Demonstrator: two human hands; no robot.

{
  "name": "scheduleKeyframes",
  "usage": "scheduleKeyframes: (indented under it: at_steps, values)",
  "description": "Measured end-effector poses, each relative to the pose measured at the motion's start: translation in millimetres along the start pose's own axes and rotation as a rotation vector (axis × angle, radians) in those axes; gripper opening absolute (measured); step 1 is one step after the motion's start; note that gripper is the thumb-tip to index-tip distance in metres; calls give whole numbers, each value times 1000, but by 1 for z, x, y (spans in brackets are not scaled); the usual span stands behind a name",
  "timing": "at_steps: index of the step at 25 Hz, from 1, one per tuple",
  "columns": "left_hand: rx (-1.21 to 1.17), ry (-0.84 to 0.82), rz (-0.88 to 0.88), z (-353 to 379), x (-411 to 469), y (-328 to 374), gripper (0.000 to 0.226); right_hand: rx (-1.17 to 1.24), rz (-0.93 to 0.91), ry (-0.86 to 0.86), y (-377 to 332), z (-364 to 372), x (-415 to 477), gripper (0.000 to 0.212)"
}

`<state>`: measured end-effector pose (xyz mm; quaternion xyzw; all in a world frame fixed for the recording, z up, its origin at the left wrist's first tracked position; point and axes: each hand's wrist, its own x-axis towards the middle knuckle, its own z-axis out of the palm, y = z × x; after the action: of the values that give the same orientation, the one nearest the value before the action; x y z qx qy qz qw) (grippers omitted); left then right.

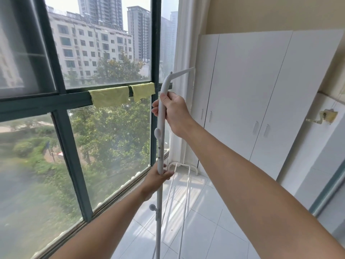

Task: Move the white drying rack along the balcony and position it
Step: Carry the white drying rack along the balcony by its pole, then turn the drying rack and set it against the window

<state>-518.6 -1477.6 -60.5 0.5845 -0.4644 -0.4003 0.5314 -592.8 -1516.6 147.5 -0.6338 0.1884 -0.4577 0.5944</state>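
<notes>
The white drying rack (161, 139) stands upright before me, its near post rising from the tiled floor to a bent top bar that points toward the far corner. My right hand (174, 114) grips the post high up, just below the bend. My left hand (157, 179) holds the same post lower down, where the thick tube meets the thin one. Two thin white rails run along the floor to the rack's far foot (182, 165) near the corner. Small round pegs stick out of the post.
A tall green-framed window (74, 156) runs along the left. Two yellow-green cloths (110, 98) hang on its crossbar. White cupboards (252, 94) fill the far wall, with a white curtain (183, 53) in the corner. A brass wall fitting (324, 116) juts out at right.
</notes>
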Motion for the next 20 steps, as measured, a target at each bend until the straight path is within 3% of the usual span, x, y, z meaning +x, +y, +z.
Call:
scheduleKeyframes:
  at_steps: [3,8,12,16,20]
  values:
    - [33,-4,-22,-5,-6,2,38,14,6,-7,-1,6,-5,20]
    - [119,-15,-39,-7,-17,7,24,-57,23,-15,2,1,-14,23]
    - [155,-9,-45,-12,-34,3,41,-41,70,61,20,-40,-44,20]
    - [156,28,-88,-17,-49,-10,70,-21,216,169,61,-111,-98,37]
    - [167,85,-105,-10,-59,-19,74,19,281,183,90,-148,-129,44]
